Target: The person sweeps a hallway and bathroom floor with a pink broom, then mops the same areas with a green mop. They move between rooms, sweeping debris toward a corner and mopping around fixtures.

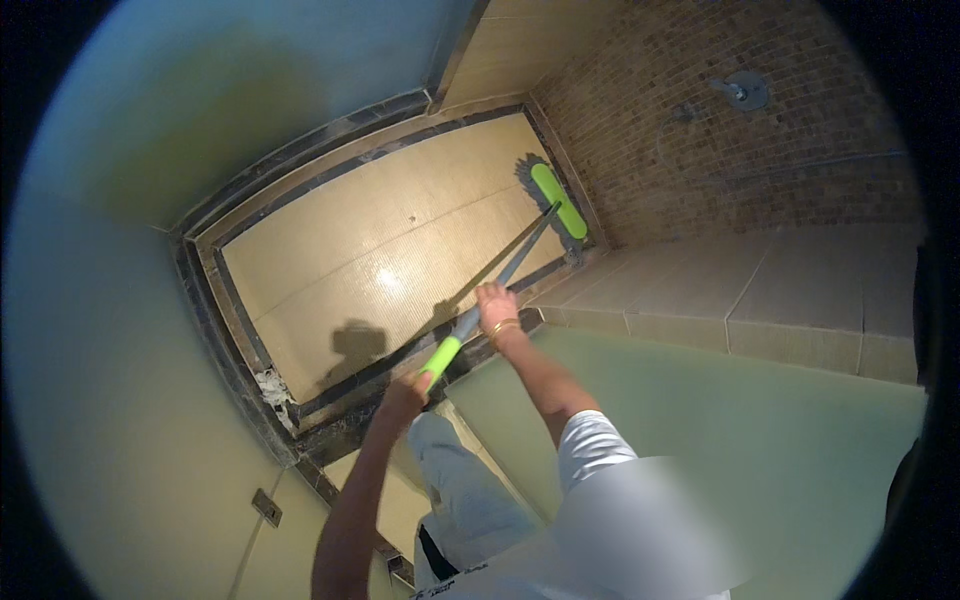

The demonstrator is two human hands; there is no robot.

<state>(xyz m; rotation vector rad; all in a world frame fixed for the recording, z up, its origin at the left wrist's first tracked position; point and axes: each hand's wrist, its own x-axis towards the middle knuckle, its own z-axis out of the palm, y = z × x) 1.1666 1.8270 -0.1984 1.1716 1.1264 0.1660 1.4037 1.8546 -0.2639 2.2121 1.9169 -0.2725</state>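
A long-handled floor broom [559,201] with a lime green head rests on the ribbed beige shower floor [360,247]. Its head lies near the floor's far right end, close to the mosaic wall. My right hand [496,306], with a gold-coloured bangle at the wrist, grips the grey pole [523,255] partway along. Lower down, my left hand [409,394] is closed around the lime green grip [441,360] at the pole's end. Dark bristles or shadow show along the head; I cannot fully separate them.
A dark stone curb [345,435] borders the floor. A whitish patch [274,386] marks its near left corner. Beside the broom head is what looks like a small drain [574,257]. Glass panels [675,420] flank me. A shower valve [742,91] is on the mosaic wall [637,150].
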